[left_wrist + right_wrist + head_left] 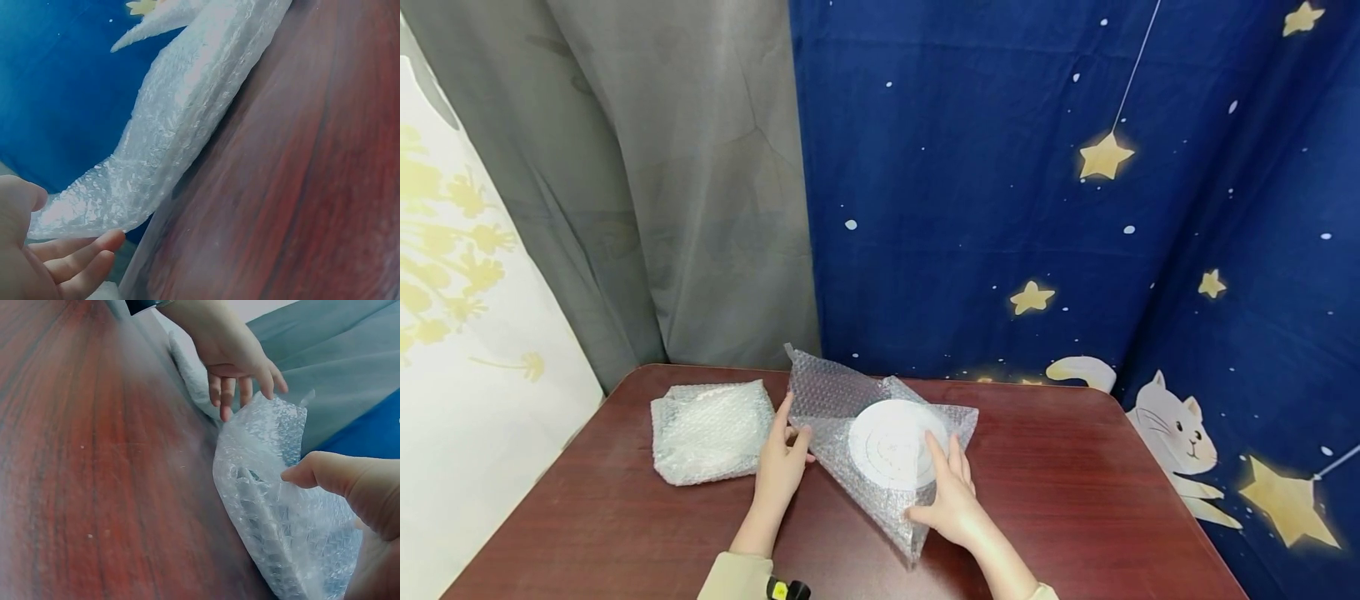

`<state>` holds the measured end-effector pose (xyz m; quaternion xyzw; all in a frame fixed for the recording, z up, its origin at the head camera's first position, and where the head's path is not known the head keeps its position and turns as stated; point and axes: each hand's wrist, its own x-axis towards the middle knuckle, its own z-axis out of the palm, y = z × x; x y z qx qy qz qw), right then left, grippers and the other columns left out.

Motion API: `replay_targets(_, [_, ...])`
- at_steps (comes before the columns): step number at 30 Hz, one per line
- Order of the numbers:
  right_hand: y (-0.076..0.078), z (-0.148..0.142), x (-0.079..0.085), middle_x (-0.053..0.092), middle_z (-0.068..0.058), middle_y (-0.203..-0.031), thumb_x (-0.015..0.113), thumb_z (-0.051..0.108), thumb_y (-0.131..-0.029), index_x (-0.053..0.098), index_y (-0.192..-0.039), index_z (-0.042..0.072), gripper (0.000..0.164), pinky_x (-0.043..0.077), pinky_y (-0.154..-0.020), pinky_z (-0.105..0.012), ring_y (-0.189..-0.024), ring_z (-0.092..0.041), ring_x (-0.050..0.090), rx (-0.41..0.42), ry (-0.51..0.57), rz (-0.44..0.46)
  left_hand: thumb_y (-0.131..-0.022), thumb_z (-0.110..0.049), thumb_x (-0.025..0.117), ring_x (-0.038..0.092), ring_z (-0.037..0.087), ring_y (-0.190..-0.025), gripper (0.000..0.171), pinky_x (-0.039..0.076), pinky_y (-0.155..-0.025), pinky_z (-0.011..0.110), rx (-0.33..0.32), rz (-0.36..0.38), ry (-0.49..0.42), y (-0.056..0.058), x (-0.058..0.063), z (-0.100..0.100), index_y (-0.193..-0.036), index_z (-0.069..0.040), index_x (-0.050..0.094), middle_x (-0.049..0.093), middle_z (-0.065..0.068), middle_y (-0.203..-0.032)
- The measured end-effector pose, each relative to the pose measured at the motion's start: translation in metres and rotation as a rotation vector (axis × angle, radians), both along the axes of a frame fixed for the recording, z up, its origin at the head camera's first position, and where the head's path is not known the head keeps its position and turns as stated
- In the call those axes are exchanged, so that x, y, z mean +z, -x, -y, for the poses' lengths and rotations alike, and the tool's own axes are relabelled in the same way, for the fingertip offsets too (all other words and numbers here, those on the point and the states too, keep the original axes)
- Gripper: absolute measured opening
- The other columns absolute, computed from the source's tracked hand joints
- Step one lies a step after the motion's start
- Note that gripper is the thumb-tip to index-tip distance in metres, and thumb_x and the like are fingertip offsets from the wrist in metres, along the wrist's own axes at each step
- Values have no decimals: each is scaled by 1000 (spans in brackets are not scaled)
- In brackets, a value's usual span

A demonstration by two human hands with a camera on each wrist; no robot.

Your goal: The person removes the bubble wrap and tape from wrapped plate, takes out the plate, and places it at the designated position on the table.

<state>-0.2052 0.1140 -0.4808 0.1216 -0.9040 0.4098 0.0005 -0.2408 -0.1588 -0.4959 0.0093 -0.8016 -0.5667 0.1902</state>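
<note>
Left hand (781, 462) is at the raised corner of the bubble wrap (838, 387): thumb on one side, fingers on the other, though I cannot tell whether they pinch it. Just right of it, the white plate (876, 446) lies on the wrap, partly under a fold. Right hand (953, 502) has its fingers spread over plate and fold, thumb apart, presumably to keep both from shifting. I judge the left is there to control the loose corner. A wrapped bundle (711, 433) sits just left of that hand, so room is tight there; right of the other, bare table (1075, 483) stretches sideways, its far edge just past the wrap.
</note>
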Motion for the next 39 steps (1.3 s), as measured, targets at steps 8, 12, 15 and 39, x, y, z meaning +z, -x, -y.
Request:
replay_targets(8, [1,-7,8,-6,-27,-155,80,12,-64,18,-154,17,109,10,-95,-77,-138,-51,1,-12,17,-64,-101,-24,50,66,24,-65,47,49,-64,34,17,64,77,-1,1,4,-145,-12,41,66,13,-91])
replay_targets(12, [3,-13,12,-7,-25,-155,79,11,-66,19,-154,19,107,10,-95,-77,-137,-52,1,-21,33,-83,-102,-28,48,67,24,-67,44,50,-59,32,20,103,76,-1,2,6,-141,-9,47,67,16,-99])
replay_targets(15, [5,-17,15,-7,-24,-156,79,11,-67,18,-154,22,106,10,-96,-76,-137,-52,2,-33,32,-98,-102,-28,47,67,24,-66,42,50,-52,29,17,105,69,-1,2,7,-136,-4,51,67,19,-101])
replay_targets(39, [15,-63,31,-2,-24,-156,76,5,-70,48,-137,8,73,6,-96,-74,-139,-46,-5,-117,-22,-164,-102,-28,46,64,24,-51,36,48,-42,30,-1,242,22,3,0,25,-115,1,65,60,12,-60])
